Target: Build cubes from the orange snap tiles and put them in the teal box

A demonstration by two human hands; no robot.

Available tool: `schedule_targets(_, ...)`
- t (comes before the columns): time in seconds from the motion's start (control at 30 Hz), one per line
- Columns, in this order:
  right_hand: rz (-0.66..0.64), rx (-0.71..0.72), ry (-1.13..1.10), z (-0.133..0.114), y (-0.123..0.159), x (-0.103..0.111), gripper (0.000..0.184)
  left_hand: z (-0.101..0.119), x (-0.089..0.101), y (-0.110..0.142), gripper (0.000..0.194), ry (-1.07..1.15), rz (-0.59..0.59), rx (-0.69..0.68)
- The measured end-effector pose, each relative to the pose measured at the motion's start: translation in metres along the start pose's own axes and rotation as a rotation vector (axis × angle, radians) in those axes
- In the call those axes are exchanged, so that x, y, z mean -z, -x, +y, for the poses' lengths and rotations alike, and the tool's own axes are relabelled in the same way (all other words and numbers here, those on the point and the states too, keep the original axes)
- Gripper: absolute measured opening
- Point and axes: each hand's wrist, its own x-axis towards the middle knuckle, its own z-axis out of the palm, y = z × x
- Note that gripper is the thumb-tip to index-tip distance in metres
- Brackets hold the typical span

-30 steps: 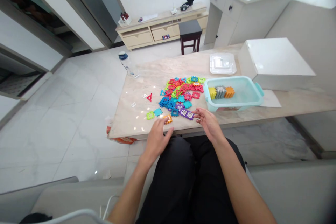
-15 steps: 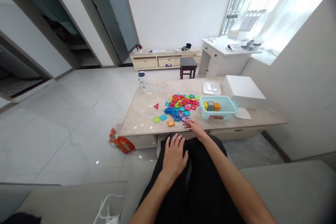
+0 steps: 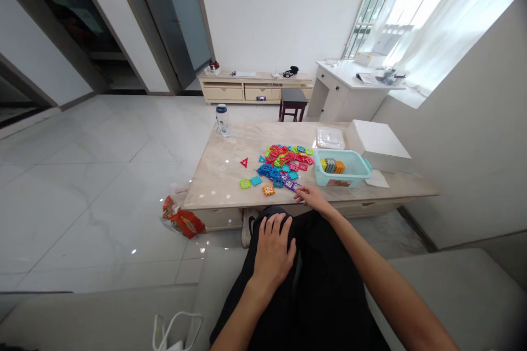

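a bottle stands by the far left corner of the table. an orange block lies near the front edge, with room around it. the left hand rests on the leg, fingers a bit apart. the pile of blocks is mid-table. by the purple blocks, the right hand is at the edge; i cannot tell if it pinches one. the tub stands just right.

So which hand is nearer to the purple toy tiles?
The right hand: its fingers are beside the purple toy tiles, though touching or not I can't tell. The left hand lies farther back, on the black trousers.
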Motion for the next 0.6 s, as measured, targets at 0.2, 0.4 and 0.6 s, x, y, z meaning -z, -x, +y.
schedule_targets(0.2, 0.158, 0.182, 0.335, -0.009, -0.074, -0.003, 0.018, -0.007, 0.004, -0.009, 0.052, 0.018, 0.004, 0.014)
schedule_targets(0.4, 0.215, 0.250, 0.681, -0.031, -0.161, 0.002, 0.029, -0.007, 0.000, -0.001, 0.050, -0.080, 0.037, -0.083)
schedule_targets(0.6, 0.130, 0.192, 0.957, -0.031, -0.222, -0.010, 0.039, -0.027, 0.001, -0.008, 0.043, 0.087, 0.184, 0.001)
